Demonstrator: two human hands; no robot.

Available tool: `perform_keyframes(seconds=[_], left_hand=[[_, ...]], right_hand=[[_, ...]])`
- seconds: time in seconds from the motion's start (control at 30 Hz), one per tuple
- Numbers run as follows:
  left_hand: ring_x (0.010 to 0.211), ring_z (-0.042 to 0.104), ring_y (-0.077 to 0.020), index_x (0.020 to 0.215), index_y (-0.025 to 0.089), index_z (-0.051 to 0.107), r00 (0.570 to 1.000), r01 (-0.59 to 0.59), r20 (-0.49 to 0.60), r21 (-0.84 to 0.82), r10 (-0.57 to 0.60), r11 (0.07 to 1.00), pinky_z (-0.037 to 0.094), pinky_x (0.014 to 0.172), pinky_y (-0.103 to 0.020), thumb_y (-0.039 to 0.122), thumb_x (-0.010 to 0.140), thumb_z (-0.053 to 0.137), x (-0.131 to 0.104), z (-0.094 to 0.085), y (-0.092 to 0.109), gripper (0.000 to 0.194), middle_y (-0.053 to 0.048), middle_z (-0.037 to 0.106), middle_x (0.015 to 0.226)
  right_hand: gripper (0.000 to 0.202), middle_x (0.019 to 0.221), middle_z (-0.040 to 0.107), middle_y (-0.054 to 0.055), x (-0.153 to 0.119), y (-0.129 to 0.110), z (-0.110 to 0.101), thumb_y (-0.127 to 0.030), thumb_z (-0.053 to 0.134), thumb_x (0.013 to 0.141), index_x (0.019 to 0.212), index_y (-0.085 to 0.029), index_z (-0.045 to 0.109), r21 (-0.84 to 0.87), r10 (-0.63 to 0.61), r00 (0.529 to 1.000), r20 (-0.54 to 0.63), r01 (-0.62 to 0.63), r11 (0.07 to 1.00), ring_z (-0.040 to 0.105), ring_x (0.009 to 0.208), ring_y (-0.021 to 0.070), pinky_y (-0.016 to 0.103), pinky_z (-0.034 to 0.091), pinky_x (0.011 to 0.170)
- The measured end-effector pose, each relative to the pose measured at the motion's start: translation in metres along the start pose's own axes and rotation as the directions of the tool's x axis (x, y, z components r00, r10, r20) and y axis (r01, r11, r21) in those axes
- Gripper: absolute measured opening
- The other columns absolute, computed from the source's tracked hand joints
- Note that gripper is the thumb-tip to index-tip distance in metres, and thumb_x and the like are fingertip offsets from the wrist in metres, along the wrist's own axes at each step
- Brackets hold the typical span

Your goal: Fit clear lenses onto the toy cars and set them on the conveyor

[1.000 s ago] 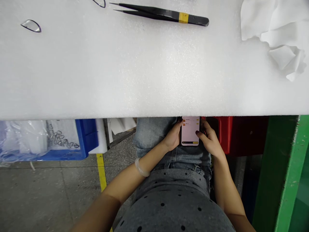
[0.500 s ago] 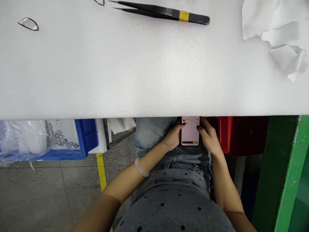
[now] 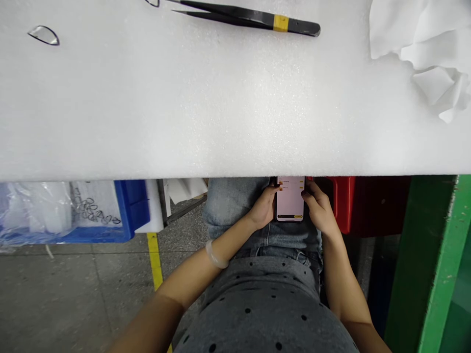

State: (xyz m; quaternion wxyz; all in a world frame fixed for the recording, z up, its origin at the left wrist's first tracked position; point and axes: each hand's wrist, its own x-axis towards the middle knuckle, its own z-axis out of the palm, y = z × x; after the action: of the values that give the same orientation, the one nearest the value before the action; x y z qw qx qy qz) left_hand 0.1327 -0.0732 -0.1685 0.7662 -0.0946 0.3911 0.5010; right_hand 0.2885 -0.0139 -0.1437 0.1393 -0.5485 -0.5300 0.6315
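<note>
A phone (image 3: 290,203) with a lit screen rests upright over my lap, its top end hidden by the table edge. My left hand (image 3: 263,208) holds its left side, thumb at the screen's edge. Around the right side is my right hand (image 3: 319,206), its thumb by the screen. Black tweezers (image 3: 253,18) with a yellow band lie on the white foam tabletop (image 3: 221,108). A small dark-rimmed leaf-shaped piece (image 3: 44,36) is at the upper left, and part of another (image 3: 153,2) shows near the tweezer tips.
Crumpled white sheets (image 3: 434,54) lie at the upper right. Below the table edge, a blue bin (image 3: 132,206) at left holds plastic bags and several dark-rimmed pieces. A red bin (image 3: 343,206) and a green post (image 3: 437,255) stand at right.
My left thumb has drawn back slightly left from the screen, and my right thumb has shifted a little right. The phone stays in both hands.
</note>
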Motion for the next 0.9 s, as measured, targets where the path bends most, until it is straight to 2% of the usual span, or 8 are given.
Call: perform_keyframes(seconds=[0.2,0.3,0.47,0.57,0.77,0.9], left_hand=[[0.129,0.054,-0.0356,0.106,0.017,0.070,1.000,-0.008,0.001,0.006,0.008,1.000,0.040,0.108,-0.046,0.045,0.074,0.074,-0.001,0.002,0.000,0.043,-0.009,0.073,0.115],[0.129,0.054,-0.0358,0.109,0.016,0.069,1.000,-0.010,0.003,0.004,0.010,1.000,0.041,0.107,-0.046,0.045,0.073,0.074,-0.002,0.003,0.001,0.046,-0.009,0.073,0.115],[0.128,0.055,-0.0369,0.107,0.016,0.070,1.000,0.001,0.004,0.019,-0.001,1.000,0.042,0.106,-0.047,0.049,0.070,0.077,-0.002,0.004,0.002,0.049,-0.009,0.073,0.114],[0.128,0.054,-0.0371,0.106,0.015,0.071,1.000,-0.005,0.008,0.025,0.004,1.000,0.042,0.106,-0.047,0.050,0.071,0.076,-0.002,0.004,0.002,0.050,-0.010,0.074,0.111],[0.127,0.056,-0.0372,0.104,0.016,0.072,1.000,-0.005,0.005,0.033,0.005,0.999,0.041,0.107,-0.046,0.054,0.066,0.081,-0.001,0.003,0.001,0.055,-0.009,0.075,0.109],[0.128,0.054,-0.0382,0.110,0.015,0.070,1.000,0.001,0.009,0.044,-0.001,0.999,0.043,0.105,-0.048,0.054,0.068,0.079,-0.001,0.002,0.001,0.057,-0.010,0.073,0.114]], right_hand=[[0.036,0.126,0.069,0.008,0.000,0.003,0.000,-0.029,0.050,0.089,0.122,-0.023,0.064,-0.018,-0.018,1.000,0.001,0.018,1.000,0.064,0.117,0.0297,0.047,0.050,0.100],[0.042,0.135,0.065,0.010,-0.002,0.004,-0.002,-0.027,0.054,0.087,0.128,-0.022,0.060,-0.005,-0.037,0.999,0.035,0.037,0.999,0.060,0.125,0.0303,0.050,0.048,0.106],[0.079,0.158,0.043,0.010,-0.012,0.008,-0.014,-0.025,0.065,0.082,0.154,-0.026,0.033,0.006,-0.054,0.975,0.214,0.054,0.999,0.041,0.146,0.0307,0.055,0.033,0.122],[0.090,0.163,0.036,0.010,-0.016,0.011,-0.020,-0.027,0.067,0.082,0.159,-0.026,0.022,-0.007,-0.042,0.958,0.285,0.046,0.999,0.033,0.152,0.0300,0.055,0.026,0.125],[0.091,0.166,0.028,0.010,-0.016,0.013,-0.021,-0.022,0.062,0.081,0.160,-0.023,0.018,-0.002,-0.068,0.950,0.304,0.072,0.997,0.025,0.155,0.0288,0.055,0.017,0.128],[0.094,0.167,0.024,0.011,-0.016,0.012,-0.020,-0.021,0.062,0.080,0.161,-0.021,0.014,-0.041,-0.090,0.946,0.313,0.109,0.993,0.023,0.155,0.0296,0.055,0.016,0.128]])
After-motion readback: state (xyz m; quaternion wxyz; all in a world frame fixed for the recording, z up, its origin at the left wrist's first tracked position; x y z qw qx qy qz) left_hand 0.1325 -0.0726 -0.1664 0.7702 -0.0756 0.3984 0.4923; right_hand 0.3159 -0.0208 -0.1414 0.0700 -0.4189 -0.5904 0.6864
